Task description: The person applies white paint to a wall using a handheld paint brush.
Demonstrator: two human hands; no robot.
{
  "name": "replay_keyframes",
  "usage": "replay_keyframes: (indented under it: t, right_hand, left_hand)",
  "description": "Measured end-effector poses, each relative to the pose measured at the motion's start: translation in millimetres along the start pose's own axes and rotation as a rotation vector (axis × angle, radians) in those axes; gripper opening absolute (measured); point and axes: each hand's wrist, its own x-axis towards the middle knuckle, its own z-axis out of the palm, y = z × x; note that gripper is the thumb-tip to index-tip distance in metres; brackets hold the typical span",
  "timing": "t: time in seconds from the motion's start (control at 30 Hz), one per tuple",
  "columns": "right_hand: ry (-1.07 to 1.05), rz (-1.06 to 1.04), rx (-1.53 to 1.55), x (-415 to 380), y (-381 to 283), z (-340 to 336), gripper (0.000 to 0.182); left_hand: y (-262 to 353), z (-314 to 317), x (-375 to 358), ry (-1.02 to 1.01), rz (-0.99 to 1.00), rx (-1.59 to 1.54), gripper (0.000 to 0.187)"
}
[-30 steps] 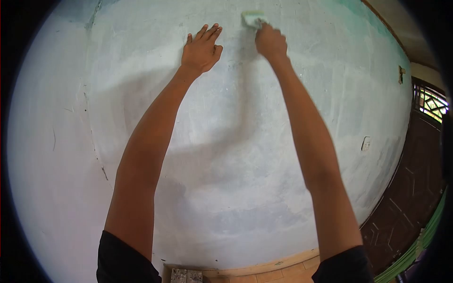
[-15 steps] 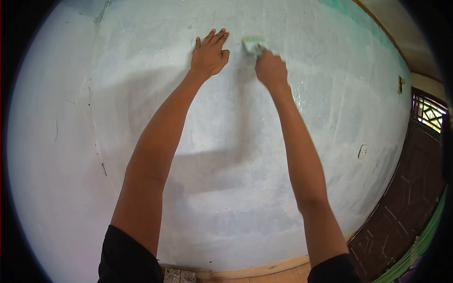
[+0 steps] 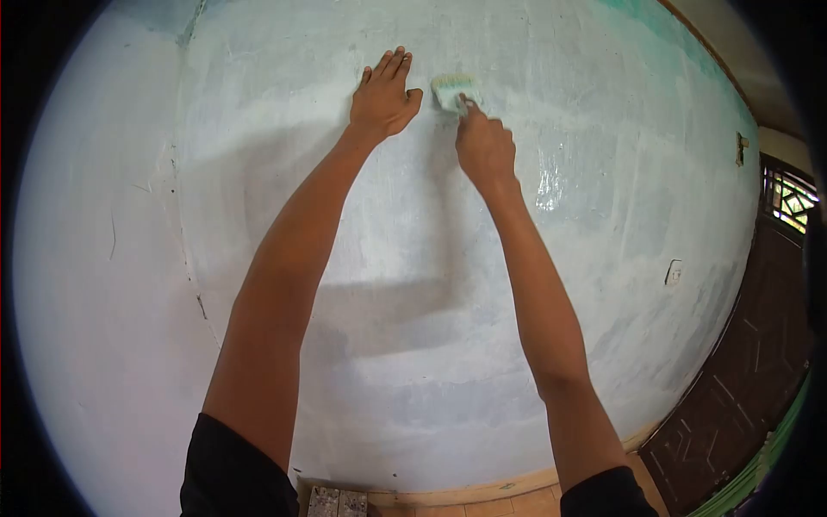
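A whitish, patchily painted wall [image 3: 388, 215] fills most of the head view. My left hand [image 3: 383, 99] lies flat against it, high up, fingers stretched upward and thumb out to the right. To its right, my right hand [image 3: 487, 146] is wrapped round the handle of a paintbrush [image 3: 457, 93]. The brush is wide, with pale bristles pointing up and a whitish, paint-covered body; its bristles appear to touch the wall. A wet, shiny patch [image 3: 549, 177] shows to the right of my right forearm.
A dark brown door [image 3: 732, 379] with a latticed window [image 3: 788, 202] above it stands at the right. A wall socket [image 3: 674, 272] is near it. Green cloth [image 3: 767, 470] hangs at lower right. Paint-speckled blocks [image 3: 338, 501] sit at the wall's foot on orange floor tiles [image 3: 534, 501].
My right hand has moved the paintbrush slightly down and to the left along the wall. My left hand stays flat in nearly the same place. The view has shifted a little.
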Motion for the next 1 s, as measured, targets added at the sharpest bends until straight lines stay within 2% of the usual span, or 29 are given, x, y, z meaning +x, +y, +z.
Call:
replay_keyframes:
  t: [0.13,0.27,0.33,0.43,0.53,0.63,0.73,0.9,1.0]
  right_hand:
    - [0.180,-0.104,-0.038,84,-13,3,0.040]
    - [0.170,-0.060,-0.080,129,-27,-7,0.038]
    - [0.114,-0.058,-0.076,129,-22,-15,0.039]
    - [0.094,-0.124,0.090,100,-11,-27,0.039]
    - [0.080,0.009,0.328,94,6,-18,0.049]
    - [-0.072,0.117,0.772,69,5,-38,0.051]
    - [-0.179,0.187,0.911,56,2,-54,0.046]
    - [-0.174,0.225,1.145,21,-5,-73,0.040]
    - [-0.187,0.269,1.207,-7,-1,-81,0.037]
  left_hand:
    - [-4,0,-2,0.010,0.028,0.014,0.059]
    - [-12,-10,3,-0.102,0.019,-0.065,0.060]
    - [-9,-21,6,-0.204,-0.015,-0.085,0.062]
    - [-4,-37,17,-0.270,-0.080,-0.138,0.061]
    - [19,-68,13,-0.344,-0.286,-0.377,0.056]
    - [34,-78,2,-0.268,-0.350,-0.526,0.050]
    - [31,-65,-9,-0.059,-0.245,-0.648,0.041]
    - [42,-92,-36,-0.020,-0.232,-0.837,0.027]
    - [47,-113,-58,0.010,-0.310,-0.958,0.027]
